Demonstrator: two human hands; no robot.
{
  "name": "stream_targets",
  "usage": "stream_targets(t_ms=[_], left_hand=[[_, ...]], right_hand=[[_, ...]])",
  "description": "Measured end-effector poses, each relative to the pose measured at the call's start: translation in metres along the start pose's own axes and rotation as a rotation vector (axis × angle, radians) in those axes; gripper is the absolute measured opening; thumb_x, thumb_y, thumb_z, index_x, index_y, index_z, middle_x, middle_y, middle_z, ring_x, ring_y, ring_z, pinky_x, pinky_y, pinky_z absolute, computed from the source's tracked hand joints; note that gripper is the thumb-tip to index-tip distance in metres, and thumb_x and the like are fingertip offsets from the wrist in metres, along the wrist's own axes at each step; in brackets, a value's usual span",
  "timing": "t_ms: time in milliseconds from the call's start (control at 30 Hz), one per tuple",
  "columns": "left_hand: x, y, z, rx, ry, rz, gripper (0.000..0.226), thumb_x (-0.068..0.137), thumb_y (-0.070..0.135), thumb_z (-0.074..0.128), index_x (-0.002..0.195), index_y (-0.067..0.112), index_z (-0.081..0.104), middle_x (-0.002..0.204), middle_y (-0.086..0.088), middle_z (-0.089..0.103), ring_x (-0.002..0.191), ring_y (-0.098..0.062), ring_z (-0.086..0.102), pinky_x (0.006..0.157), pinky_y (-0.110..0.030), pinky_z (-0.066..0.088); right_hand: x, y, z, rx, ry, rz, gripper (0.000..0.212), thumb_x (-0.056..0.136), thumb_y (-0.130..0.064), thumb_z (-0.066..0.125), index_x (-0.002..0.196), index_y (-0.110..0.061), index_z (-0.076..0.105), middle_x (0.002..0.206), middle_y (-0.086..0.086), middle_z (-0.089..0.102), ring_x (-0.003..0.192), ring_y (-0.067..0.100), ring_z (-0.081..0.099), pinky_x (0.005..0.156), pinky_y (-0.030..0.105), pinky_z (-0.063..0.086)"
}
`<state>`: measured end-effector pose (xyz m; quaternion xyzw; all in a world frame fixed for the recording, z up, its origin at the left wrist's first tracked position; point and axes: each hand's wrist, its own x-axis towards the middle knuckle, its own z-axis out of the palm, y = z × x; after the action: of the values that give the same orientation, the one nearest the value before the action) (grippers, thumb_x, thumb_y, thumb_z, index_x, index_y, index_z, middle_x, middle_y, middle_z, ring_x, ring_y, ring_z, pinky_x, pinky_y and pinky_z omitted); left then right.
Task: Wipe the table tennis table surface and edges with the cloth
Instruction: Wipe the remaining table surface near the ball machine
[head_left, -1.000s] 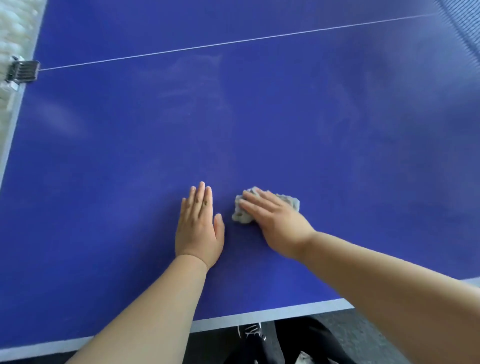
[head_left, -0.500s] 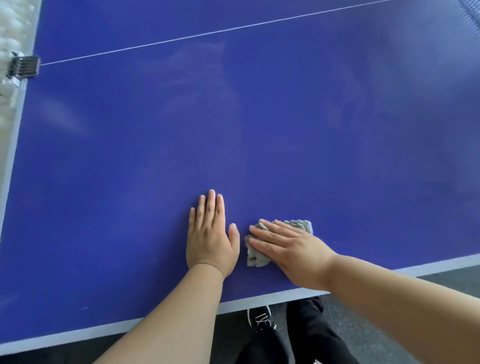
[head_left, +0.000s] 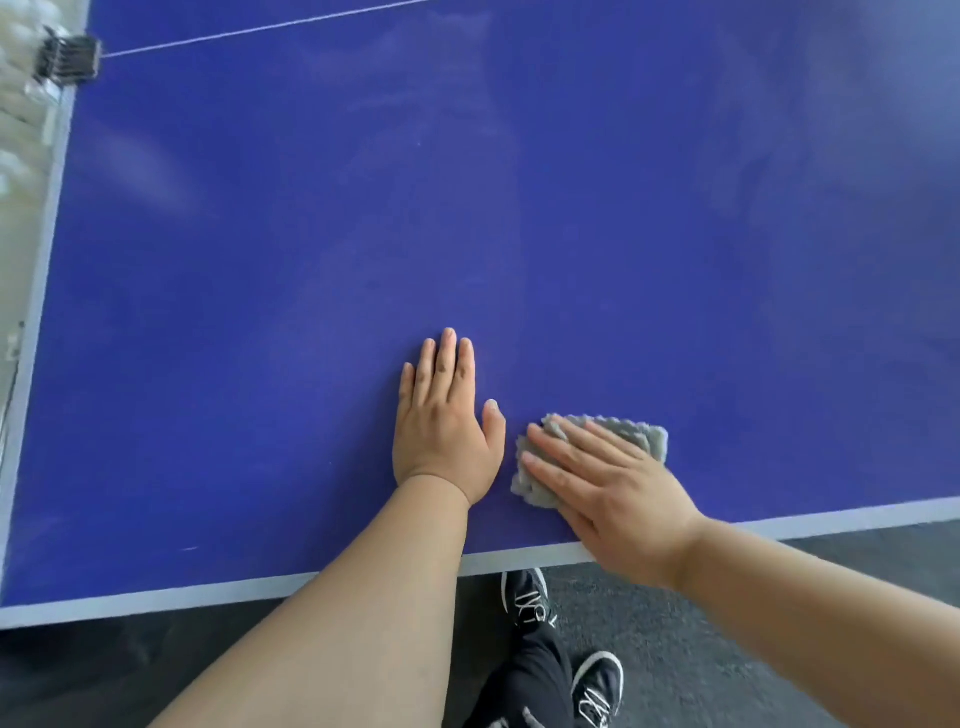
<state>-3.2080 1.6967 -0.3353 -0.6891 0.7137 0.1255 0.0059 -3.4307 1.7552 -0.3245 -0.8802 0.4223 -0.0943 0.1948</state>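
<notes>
Grey and nubbly, the cloth lies bunched flat under our right hand. The fingers are straight and spread over it, pressing it down rather than curling round it. Our left hand lies just beside it, to its left, palm down on the blue table, fingers straight and together, holding nothing. Thumb and cloth are near but apart, with a narrow strip of blue between them.

We judge the cloth to be light, soft and limp. It will fold and ruck under the palm, and it has no stiffness to push by its edge. On this smooth top it should slide easily, so a flat palm over its middle, with weight through the fingers, looks to us the surest hold for the surface. The pale edge band runs just behind both wrists. There we would expect to need a pinch, or a wrap of the cloth over the rim, since a flat press could let it slip off onto the dark floor. Nothing about it seems fragile.

Faint smears show on the blue ahead of the fingertips, so much of the top looks left to do. Far ahead and left of the left hand sits the net clamp. As for containers, we see none.
</notes>
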Motion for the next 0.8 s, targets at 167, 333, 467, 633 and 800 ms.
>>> stream_targets(t_ms=[167,333,467,633,800], left_hand=[[0.0,0.0,0.003,0.012,0.017,-0.002,0.078,0.095,0.049,0.016,0.166,0.018,0.012,0.174,0.001,0.004,0.161,-0.019,-0.001,0.131,-0.042,0.002],[0.001,0.0,0.005,0.04,0.037,-0.005,0.079,0.094,0.049,0.016,0.166,0.019,0.013,0.175,0.001,0.005,0.161,-0.019,0.001,0.131,-0.042,0.003],[0.0,0.0,0.003,0.024,0.04,-0.004,0.078,0.095,0.05,0.015,0.166,0.019,0.013,0.175,0.002,0.004,0.161,-0.018,0.0,0.13,-0.04,0.0],[0.0,-0.001,0.003,0.075,0.038,-0.011,0.077,0.097,0.052,0.011,0.167,0.021,0.008,0.175,0.003,0.0,0.161,-0.018,-0.003,0.13,-0.04,0.0],[0.002,0.0,0.003,0.033,0.031,-0.017,0.078,0.095,0.051,0.017,0.167,0.02,0.011,0.175,0.003,0.002,0.161,-0.018,-0.002,0.13,-0.039,-0.001]], right_hand=[[0.011,0.021,-0.004,0.024,0.036,0.015,0.064,0.089,0.004,0.064,0.148,-0.02,0.057,0.16,0.002,0.046,0.149,0.031,0.04,0.12,0.054,0.036],[0.09,0.064,-0.033,0.015,0.197,0.392,0.051,0.105,-0.015,0.048,0.152,-0.036,0.05,0.164,0.001,0.039,0.154,0.034,0.029,0.128,0.046,0.018],[0.044,0.023,-0.014,0.044,0.174,0.129,0.037,0.103,-0.029,0.056,0.137,-0.037,0.066,0.158,-0.003,0.049,0.148,0.033,0.04,0.125,0.05,0.025],[-0.042,-0.026,0.014,0.154,0.067,-0.078,0.03,0.104,-0.035,0.06,0.133,-0.04,0.069,0.156,-0.012,0.05,0.15,0.019,0.039,0.119,0.049,0.038],[0.023,0.019,-0.011,0.078,0.24,0.196,0.033,0.101,-0.022,0.065,0.133,-0.025,0.071,0.152,0.003,0.056,0.141,0.034,0.051,0.117,0.053,0.04]])
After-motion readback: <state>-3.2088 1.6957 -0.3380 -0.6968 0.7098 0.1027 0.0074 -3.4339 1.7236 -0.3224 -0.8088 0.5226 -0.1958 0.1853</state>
